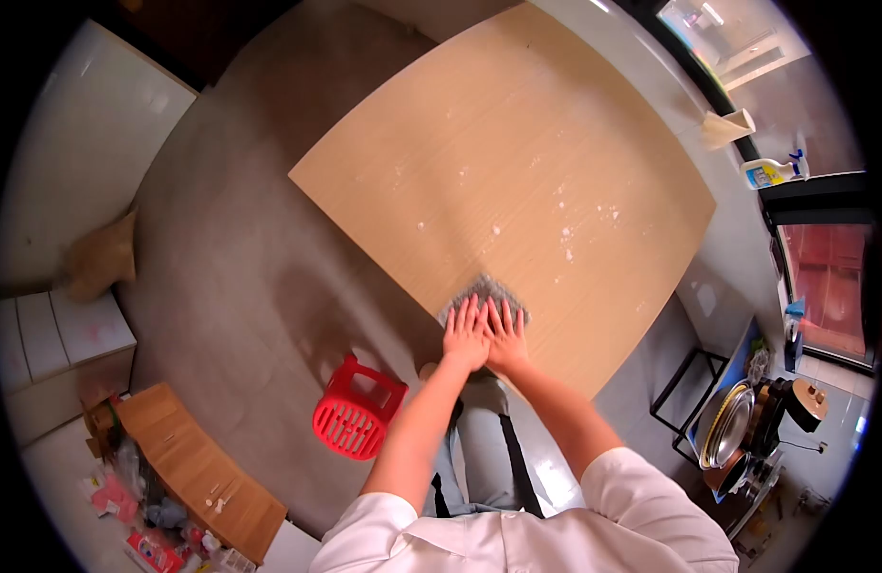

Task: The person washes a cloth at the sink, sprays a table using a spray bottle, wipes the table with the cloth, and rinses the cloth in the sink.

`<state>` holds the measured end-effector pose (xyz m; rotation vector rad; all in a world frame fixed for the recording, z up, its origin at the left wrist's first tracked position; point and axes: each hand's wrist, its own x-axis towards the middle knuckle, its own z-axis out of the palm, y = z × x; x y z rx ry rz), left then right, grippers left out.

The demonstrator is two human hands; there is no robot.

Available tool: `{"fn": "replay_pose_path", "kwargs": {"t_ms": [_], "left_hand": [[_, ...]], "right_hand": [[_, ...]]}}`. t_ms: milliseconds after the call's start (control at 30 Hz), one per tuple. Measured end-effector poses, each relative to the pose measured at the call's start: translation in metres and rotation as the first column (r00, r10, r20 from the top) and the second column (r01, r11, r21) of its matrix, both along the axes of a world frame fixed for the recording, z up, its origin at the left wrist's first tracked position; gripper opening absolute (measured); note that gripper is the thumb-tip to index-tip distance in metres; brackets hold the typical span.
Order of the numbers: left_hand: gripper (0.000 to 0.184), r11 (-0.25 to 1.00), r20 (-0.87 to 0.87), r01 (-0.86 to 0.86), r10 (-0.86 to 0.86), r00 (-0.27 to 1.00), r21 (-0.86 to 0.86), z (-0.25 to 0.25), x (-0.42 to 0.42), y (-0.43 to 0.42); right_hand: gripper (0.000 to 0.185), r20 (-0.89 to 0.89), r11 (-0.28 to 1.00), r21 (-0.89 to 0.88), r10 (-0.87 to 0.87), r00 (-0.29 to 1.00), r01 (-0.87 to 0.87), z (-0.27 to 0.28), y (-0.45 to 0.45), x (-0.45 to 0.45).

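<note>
A grey, fuzzy cloth (486, 284) lies at the near edge of a light wood tabletop (517, 143). My left hand (467, 336) presses flat on it, its fingers stretched forward. Right beside it and touching it, my right hand (505, 336) also lies flat on the cloth, fingers extended. Both palms cover the cloth's near part, so only its far and side edges show. White specks and small flakes (567, 232) are scattered over the wood beyond the cloth.
A red plastic stool (360, 408) stands on the floor to the left. Stacked pans (729, 427) sit on a rack at the right. A spray bottle (775, 171) and a paper roll (727, 128) are by the window. Cluttered items (159, 516) lie at lower left.
</note>
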<state>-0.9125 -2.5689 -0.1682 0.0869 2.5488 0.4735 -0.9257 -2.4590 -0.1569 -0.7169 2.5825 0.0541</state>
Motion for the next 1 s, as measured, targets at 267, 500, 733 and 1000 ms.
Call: {"fn": "replay_pose_path", "kwargs": {"t_ms": [267, 500, 733, 1000], "left_hand": [[0.062, 0.997, 0.047, 0.061, -0.063, 0.997, 0.039, 0.006, 0.037, 0.057], [0.06, 0.989, -0.102, 0.097, -0.085, 0.991, 0.113, -0.007, 0.035, 0.04], [0.062, 0.991, -0.15, 0.068, -0.051, 0.987, 0.114, -0.01, -0.011, -0.04], [0.069, 0.989, -0.289, 0.138, -0.118, 0.95, 0.047, -0.023, -0.092, -0.219]], "right_hand": [[0.06, 0.101, 0.994, 0.01, -0.107, 0.989, 0.106, 0.005, 0.057, 0.043], [0.06, 0.165, 0.983, 0.037, -0.182, 0.969, 0.178, 0.008, 0.046, 0.039], [0.056, 0.035, 0.982, -0.128, -0.136, 0.99, 0.139, -0.004, -0.025, -0.009], [0.055, -0.031, 0.959, -0.245, -0.156, 0.987, 0.144, -0.01, -0.199, -0.094]]}}
